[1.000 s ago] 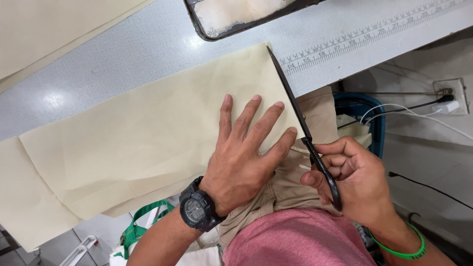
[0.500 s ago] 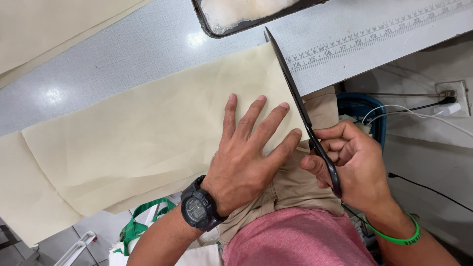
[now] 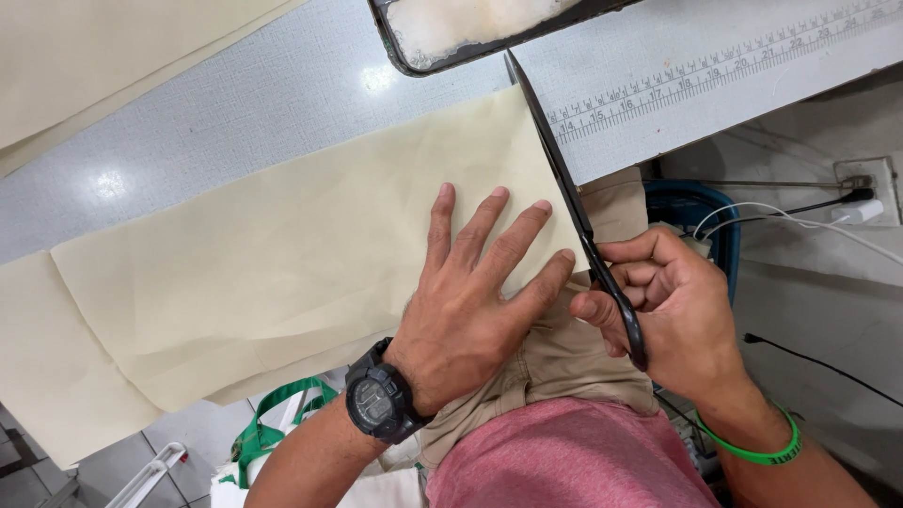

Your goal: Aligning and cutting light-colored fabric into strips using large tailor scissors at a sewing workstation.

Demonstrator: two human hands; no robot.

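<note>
A cream sheet of fabric point(image 3: 282, 245) lies on the grey table point(image 3: 282, 103), its near edge hanging over the table's front. My left hand point(image 3: 475, 287), with a black watch on the wrist, lies flat on the sheet's right part, fingers spread. Long black scissors point(image 3: 564, 188) sit in the grip of my right hand point(image 3: 673, 310), which wears a green wristband. Their blades are closed and run along the sheet's right edge, tip pointing away from me.
A dark-rimmed tray point(image 3: 470, 28) stands just beyond the scissors' tip. A printed ruler strip point(image 3: 715, 75) runs along the table's right part. More cream fabric point(image 3: 122, 56) lies at the far left. A blue bin point(image 3: 691, 207), cables and a green-handled bag point(image 3: 273, 423) sit below.
The scissors have slid forward along the sheet's right edge, tip nearer the tray. My left hand has stayed flat on the fabric.
</note>
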